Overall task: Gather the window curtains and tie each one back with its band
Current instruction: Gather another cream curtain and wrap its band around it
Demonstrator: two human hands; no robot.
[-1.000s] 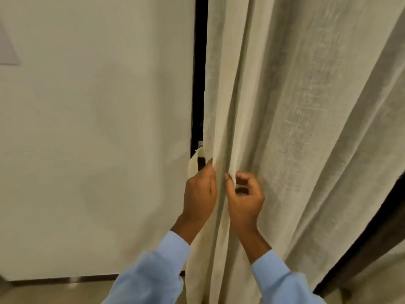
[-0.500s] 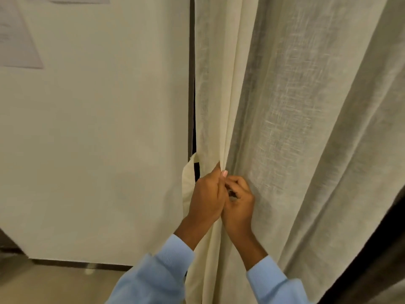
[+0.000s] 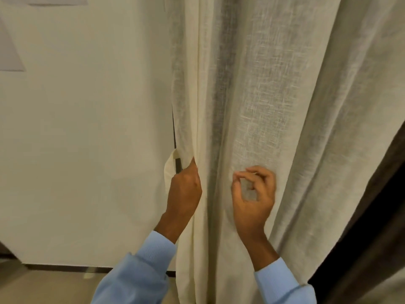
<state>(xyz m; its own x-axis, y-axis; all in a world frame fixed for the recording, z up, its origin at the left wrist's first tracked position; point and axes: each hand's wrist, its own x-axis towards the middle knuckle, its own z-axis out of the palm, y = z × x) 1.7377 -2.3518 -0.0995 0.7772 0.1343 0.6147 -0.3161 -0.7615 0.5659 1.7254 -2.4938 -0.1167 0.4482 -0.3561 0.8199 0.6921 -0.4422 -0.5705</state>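
Note:
A cream linen curtain (image 3: 274, 106) hangs in long folds across the middle and right of the view. My left hand (image 3: 185, 189) grips its gathered left edge, fingers tucked into the folds. A cream band (image 3: 169, 170) loops out from behind that edge, just left of my left hand. My right hand (image 3: 254, 191) is held against the curtain's face further right, thumb and forefinger pinched together; whether any cloth is in the pinch is unclear.
A plain cream wall (image 3: 87, 139) fills the left, with grey paper sheets (image 3: 9, 53) at the upper left. A dark skirting and beige floor (image 3: 39, 286) run along the bottom left. A dark brown curtain (image 3: 372, 227) hangs at the right edge.
My right hand has moved away from my left hand to the right across the curtain. My left hand stays on the gathered edge. The view has shifted closer.

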